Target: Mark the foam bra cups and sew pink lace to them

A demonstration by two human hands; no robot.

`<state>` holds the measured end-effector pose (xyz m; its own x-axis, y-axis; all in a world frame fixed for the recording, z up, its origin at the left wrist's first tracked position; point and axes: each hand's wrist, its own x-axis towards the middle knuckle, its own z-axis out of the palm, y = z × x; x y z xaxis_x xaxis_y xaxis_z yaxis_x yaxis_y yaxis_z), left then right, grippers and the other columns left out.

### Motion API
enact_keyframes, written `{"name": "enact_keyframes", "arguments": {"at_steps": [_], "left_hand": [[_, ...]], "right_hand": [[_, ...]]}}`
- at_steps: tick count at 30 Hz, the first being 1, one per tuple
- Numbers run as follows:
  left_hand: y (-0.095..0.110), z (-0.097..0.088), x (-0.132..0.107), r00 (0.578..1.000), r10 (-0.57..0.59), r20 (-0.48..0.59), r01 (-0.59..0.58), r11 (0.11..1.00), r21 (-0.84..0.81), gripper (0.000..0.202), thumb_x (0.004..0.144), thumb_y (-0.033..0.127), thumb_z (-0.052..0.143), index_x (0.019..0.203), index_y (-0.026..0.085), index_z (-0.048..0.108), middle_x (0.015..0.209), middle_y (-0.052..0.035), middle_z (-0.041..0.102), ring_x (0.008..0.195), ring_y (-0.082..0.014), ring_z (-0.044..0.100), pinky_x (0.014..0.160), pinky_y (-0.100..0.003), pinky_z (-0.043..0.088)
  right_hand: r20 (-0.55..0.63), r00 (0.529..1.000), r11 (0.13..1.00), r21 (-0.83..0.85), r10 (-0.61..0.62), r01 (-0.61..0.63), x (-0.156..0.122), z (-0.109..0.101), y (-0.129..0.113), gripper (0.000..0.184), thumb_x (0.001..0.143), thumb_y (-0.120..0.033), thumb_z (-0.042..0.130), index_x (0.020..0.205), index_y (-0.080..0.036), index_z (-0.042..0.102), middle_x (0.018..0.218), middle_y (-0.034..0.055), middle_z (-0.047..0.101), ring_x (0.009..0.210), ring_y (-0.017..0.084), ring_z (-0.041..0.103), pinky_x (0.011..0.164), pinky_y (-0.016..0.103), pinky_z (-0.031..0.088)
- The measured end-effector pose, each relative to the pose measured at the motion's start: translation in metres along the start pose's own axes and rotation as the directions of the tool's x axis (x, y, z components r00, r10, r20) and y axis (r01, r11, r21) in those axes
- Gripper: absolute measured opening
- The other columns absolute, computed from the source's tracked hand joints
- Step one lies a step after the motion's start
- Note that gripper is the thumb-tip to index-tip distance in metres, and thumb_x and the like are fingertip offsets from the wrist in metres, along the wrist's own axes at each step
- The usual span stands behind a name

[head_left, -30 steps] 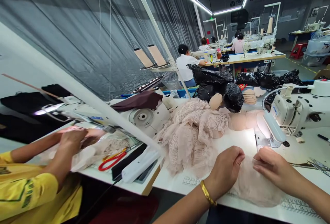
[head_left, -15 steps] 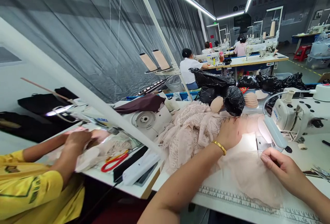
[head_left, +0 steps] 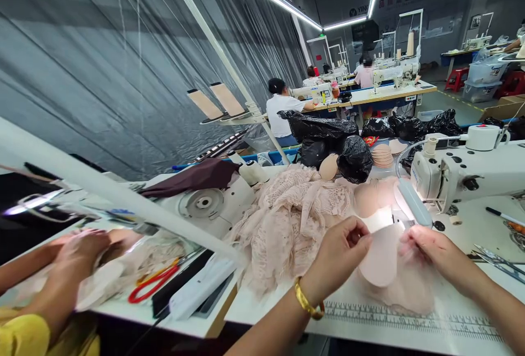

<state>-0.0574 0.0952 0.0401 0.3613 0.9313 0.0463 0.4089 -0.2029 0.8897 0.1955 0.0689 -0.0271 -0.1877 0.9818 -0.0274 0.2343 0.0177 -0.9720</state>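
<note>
My left hand, with a gold bangle at its wrist, pinches the upper left edge of a pale pink oval pad. Closed at the pad's right side, my right hand grips thin sheer beige fabric, which hangs behind and below the pad. Both hands are just in front of the lit needle area of a white sewing machine. To the left of my left hand rises a heap of beige lace fabric.
A ruler strip runs along the table's front edge. Scissors and a pen lie at right. Black plastic bags and stacked pads stand behind. A co-worker's hands work at the left machine, near red-handled scissors.
My left hand has come back from the pads beyond the lace toward me and now has a pale pink pad. My right hand has shifted slightly up and left. The view has turned right.
</note>
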Motion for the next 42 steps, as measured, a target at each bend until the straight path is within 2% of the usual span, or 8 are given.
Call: {"name": "enact_keyframes", "arguments": {"at_steps": [5,9,14,17,20,24,32,42], "left_hand": [[-0.007,0.02,-0.006,0.997,0.001,0.081,-0.012,0.989,0.145,0.006,0.083,0.022,0.065,0.089,0.02,0.066,0.084,-0.0012,0.067,0.079,-0.0183,0.061,0.071,-0.03,0.047],[-0.006,0.015,0.018,0.907,0.243,0.343,-0.306,0.941,0.143,0.062,0.074,0.04,0.088,0.127,0.022,0.063,0.13,-0.0117,0.069,0.114,-0.0282,0.064,0.096,-0.039,0.053],[-0.003,0.002,0.03,0.889,0.279,0.363,-0.392,0.874,0.287,0.01,0.089,0.025,0.071,0.094,0.022,0.064,0.071,0.0054,0.06,0.062,-0.0124,0.054,0.058,-0.024,0.038],[-0.007,0.003,0.023,0.743,0.602,0.292,-0.637,0.505,0.582,0.011,0.094,0.011,0.058,0.09,0.021,0.062,0.073,0.0025,0.064,0.065,-0.0143,0.055,0.064,-0.03,0.037],[-0.013,0.015,0.02,0.599,0.601,0.529,-0.762,0.226,0.607,0.015,0.101,0.027,0.065,0.088,0.02,0.061,0.083,-0.0012,0.069,0.075,-0.018,0.061,0.07,-0.034,0.043],[-0.019,0.042,0.037,0.512,0.521,0.683,-0.849,0.184,0.496,0.015,0.102,0.026,0.066,0.09,0.02,0.061,0.092,-0.0024,0.071,0.086,-0.0196,0.064,0.077,-0.036,0.047],[-0.045,0.073,0.067,0.652,0.528,0.544,-0.728,0.238,0.642,0.017,0.099,0.017,0.061,0.082,0.019,0.061,0.082,-0.0047,0.064,0.077,-0.0223,0.06,0.067,-0.037,0.042],[-0.05,0.076,0.061,0.677,0.541,0.499,-0.703,0.276,0.656,0.014,0.097,0.014,0.058,0.085,0.019,0.061,0.086,-0.0034,0.062,0.078,-0.0218,0.053,0.077,-0.039,0.044]], "right_hand": [[0.088,0.996,1.0,0.008,-0.009,0.008,-0.009,-0.004,-0.003,0.048,0.102,-0.068,0.058,0.102,-0.022,0.073,0.082,0.0025,0.068,0.076,0.021,0.063,0.068,0.033,0.05],[0.095,0.976,0.957,-0.197,-0.196,0.211,-0.025,0.005,-0.012,0.022,0.107,-0.037,0.058,0.094,-0.024,0.07,0.08,0.0001,0.064,0.074,0.018,0.058,0.065,0.03,0.044],[-0.09,0.677,0.614,-0.52,-0.73,0.593,-0.035,0.012,-0.026,0.022,0.105,-0.007,0.052,0.113,-0.024,0.063,0.091,0.0027,0.067,0.081,0.018,0.061,0.07,0.03,0.049],[0.0,0.572,0.422,-0.676,-0.82,0.605,-0.025,0.003,-0.016,0.034,0.101,0.003,0.054,0.125,-0.02,0.062,0.109,0.0091,0.073,0.094,0.021,0.065,0.082,0.033,0.053],[0.176,0.62,0.312,-0.741,-0.765,0.595,-0.01,-0.015,0.005,0.032,0.102,0.001,0.049,0.115,-0.021,0.066,0.109,0.0087,0.077,0.089,0.022,0.067,0.074,0.032,0.053],[0.31,0.674,0.308,-0.71,-0.671,0.633,0.003,-0.037,0.023,0.033,0.105,-0.004,0.045,0.111,-0.023,0.07,0.104,0.0043,0.079,0.084,0.02,0.069,0.07,0.029,0.054],[0.323,0.78,0.317,-0.779,-0.536,0.541,-0.004,-0.053,0.033,0.038,0.105,-0.006,0.042,0.124,-0.023,0.07,0.112,0.011,0.075,0.1,0.027,0.068,0.068,0.033,0.052],[0.271,0.843,0.373,-0.803,-0.465,0.464,-0.006,-0.054,0.042,0.034,0.107,-0.011,0.042,0.119,-0.025,0.07,0.107,0.0111,0.071,0.103,0.028,0.066,0.074,0.037,0.057]]}}
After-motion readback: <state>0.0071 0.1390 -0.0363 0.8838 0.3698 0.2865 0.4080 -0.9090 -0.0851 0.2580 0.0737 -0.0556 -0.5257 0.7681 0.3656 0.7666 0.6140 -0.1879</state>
